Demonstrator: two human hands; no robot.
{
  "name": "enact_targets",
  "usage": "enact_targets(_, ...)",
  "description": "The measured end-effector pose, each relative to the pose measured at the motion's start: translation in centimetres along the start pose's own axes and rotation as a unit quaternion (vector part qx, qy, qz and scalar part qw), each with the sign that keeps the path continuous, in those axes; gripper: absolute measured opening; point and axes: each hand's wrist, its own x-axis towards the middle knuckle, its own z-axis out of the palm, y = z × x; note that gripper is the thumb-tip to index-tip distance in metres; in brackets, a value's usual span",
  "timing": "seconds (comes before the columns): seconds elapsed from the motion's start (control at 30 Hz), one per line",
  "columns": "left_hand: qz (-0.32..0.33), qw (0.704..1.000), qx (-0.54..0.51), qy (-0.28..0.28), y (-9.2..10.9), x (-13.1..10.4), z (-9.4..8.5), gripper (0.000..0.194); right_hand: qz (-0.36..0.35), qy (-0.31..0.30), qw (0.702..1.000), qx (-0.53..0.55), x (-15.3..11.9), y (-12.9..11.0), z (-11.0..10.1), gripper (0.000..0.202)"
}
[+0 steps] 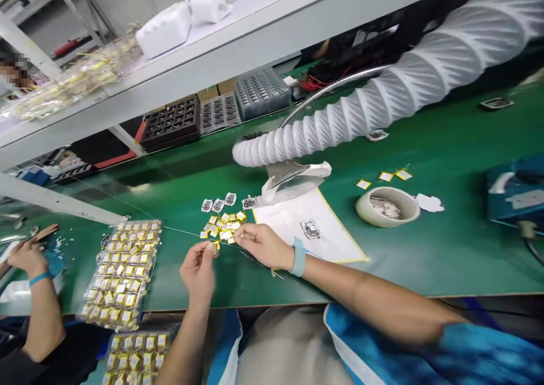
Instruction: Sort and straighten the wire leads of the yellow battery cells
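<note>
My left hand (199, 272) is pinched on a small yellow-taped part (215, 248) just above the green table (425, 249). My right hand (261, 244), with a blue wristband, has its fingertips at the edge of a loose pile of the same yellow parts (223, 225); whether it grips one I cannot tell. A few grey square parts (218, 204) lie in a row behind the pile. A clear tray of yellow parts (123, 269) lies to the left, and another tray (136, 354) sits below the table edge.
A white ribbed hose (382, 96) ends in a hood over a white sheet (314, 226) holding one grey part. A tape roll (386, 205) with scraps stands to the right. Black and grey trays (172, 122) sit under the shelf. Another person's hand (28, 256) works at the far left.
</note>
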Motion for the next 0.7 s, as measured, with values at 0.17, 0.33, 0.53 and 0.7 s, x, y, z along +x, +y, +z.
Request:
enact_targets(0.17, 0.022, 0.999, 0.024, -0.024, 0.7, -1.4, 1.0, 0.034, -0.035, -0.017, 0.998, -0.042, -1.0, -1.6, 0.2, 0.009)
enact_targets(0.33, 0.036, 0.998, 0.042, -0.044, 0.7, -1.5, 1.3, 0.032, -0.058, -0.025, 0.996, -0.066, -0.8, -1.8, -0.1, 0.022)
enact_targets(0.53, -0.025, 0.998, -0.001, -0.049, -0.2, -1.3, 1.5, 0.033, -0.07, -0.023, 0.995, -0.075, -0.7, -1.2, -0.2, 0.025)
enact_targets(0.7, -0.041, 0.998, -0.021, -0.039, -1.1, -1.2, 2.6, 0.038, -0.07, -0.009, 0.995, -0.073, -0.9, -0.6, -0.1, 0.022)
